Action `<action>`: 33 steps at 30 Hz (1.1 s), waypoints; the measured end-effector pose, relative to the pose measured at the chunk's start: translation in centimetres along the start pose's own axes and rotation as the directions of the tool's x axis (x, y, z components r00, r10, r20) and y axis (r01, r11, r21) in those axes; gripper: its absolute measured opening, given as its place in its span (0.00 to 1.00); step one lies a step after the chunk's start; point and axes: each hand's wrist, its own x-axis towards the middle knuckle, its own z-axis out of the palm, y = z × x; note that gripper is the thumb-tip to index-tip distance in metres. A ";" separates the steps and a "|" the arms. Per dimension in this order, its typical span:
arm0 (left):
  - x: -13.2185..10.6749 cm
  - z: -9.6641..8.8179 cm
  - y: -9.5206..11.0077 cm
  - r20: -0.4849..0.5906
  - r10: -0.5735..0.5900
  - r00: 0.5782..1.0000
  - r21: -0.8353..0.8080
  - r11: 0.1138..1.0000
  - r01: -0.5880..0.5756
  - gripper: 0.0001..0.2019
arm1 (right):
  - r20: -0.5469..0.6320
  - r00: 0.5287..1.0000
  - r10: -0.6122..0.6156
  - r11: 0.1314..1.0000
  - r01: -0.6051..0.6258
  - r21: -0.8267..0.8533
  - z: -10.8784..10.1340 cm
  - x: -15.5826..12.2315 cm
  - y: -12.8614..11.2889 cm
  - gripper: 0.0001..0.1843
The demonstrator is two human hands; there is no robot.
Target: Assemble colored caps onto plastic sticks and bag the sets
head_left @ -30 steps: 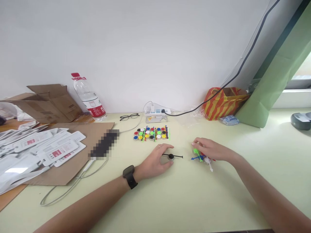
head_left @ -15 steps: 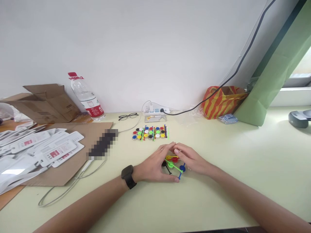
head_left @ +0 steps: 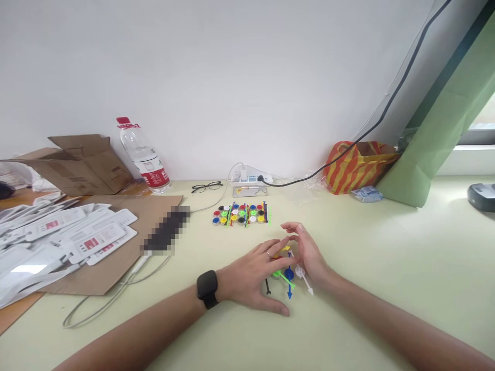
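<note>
While the left hand (head_left: pixel 253 273) has its fingers spread, green spinner (head_left: pixel 277 274) and blue spinner (head_left: pixel 289 273) showing between index and thumb, the right hand (head_left: pixel 312 258) is cupped, fingers bent, white spinner (head_left: pixel 300 272) just beside its palm.

Rear wall (head_left: pixel 240 87): plain, off-white, smooth finish; it spans nearly the full width of the view, grading from grey at the top to brighter white lower down; table (head_left: pixel 394 257): pale yellow-green top, matt, its far edge set along the base of the wall; adjoining surface (head_left: pixel 15 313): orange-brown, visible at the far left; curtain (head_left: pixel 429 149): green, hung at the right, slanting down to tabletop level, with a darker band along its upper margin; window (head_left: pixel 488 114): partly visible beyond the curtain, bright, above a white sill (head_left: pixel 464 161); light: soft, with a pale sheen on the table's right side.
</note>
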 end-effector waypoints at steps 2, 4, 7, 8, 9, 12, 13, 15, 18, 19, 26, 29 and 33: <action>0.0 0.0 0.1 0.000 0.008 1.000 0.016 1.000 -0.008 0.44 | -0.063 0.997 -0.037 0.993 0.030 -0.113 -1.0 0.8 0.2 0.26; -0.1 0.0 0.1 0.000 0.004 1.000 0.023 1.000 -0.004 0.43 | -0.047 0.990 -0.133 0.936 0.110 -0.333 -2.3 1.6 1.0 0.21; -0.2 0.1 0.0 0.014 -0.004 1.000 0.034 0.999 0.004 0.44 | -0.036 0.981 -0.191 0.757 0.124 -0.641 -4.1 3.1 3.0 0.20; -0.3 0.1 -0.1 0.019 -0.010 1.000 0.039 0.999 0.009 0.45 | -0.044 0.980 -0.194 0.702 0.108 -0.704 -4.6 3.6 3.7 0.19; -0.3 0.2 -0.1 0.024 -0.016 1.000 0.043 0.999 0.015 0.45 | -0.044 0.979 -0.199 0.658 0.100 -0.746 -5.1 4.3 4.4 0.19; -0.4 0.2 -0.1 0.017 -0.029 0.999 0.045 0.999 0.028 0.45 | -0.016 0.978 -0.207 0.578 0.109 -0.808 -6.2 6.5 5.9 0.18; -0.4 0.1 -0.1 0.010 -0.027 1.000 0.041 0.999 0.027 0.45 | -0.005 0.982 -0.190 0.563 0.105 -0.820 -6.5 7.2 6.2 0.19; -0.5 0.0 -0.1 -0.005 -0.017 1.000 0.028 0.999 0.017 0.45 | 0.009 0.990 -0.142 0.550 0.087 -0.831 -6.9 8.5 6.7 0.22; -0.6 -0.4 -0.2 -0.019 -0.014 1.000 -0.003 1.000 0.014 0.40 | 0.025 0.991 -0.135 0.544 0.095 -0.834 -7.2 9.3 7.0 0.26; -0.7 -0.5 -0.2 -0.022 -0.019 1.000 -0.014 1.000 0.018 0.38 | 0.028 0.986 -0.162 0.539 0.112 -0.835 -7.2 9.3 7.0 0.26; -1.0 -0.6 -0.6 -0.158 -0.057 0.986 -0.083 0.996 0.045 0.33 | -0.076 0.886 -0.458 0.556 0.218 -0.802 -7.4 8.3 4.4 0.19; -1.2 -0.5 -0.7 -0.255 -0.050 0.966 -0.078 0.996 0.031 0.31 | -0.171 0.824 -0.540 0.633 0.263 -0.728 -7.8 8.1 2.2 0.13; -0.5 -2.0 -0.2 -0.454 -0.065 0.889 -0.006 0.998 0.070 0.27 | -0.276 0.800 -0.533 0.786 0.348 -0.510 -9.1 7.8 -2.5 0.10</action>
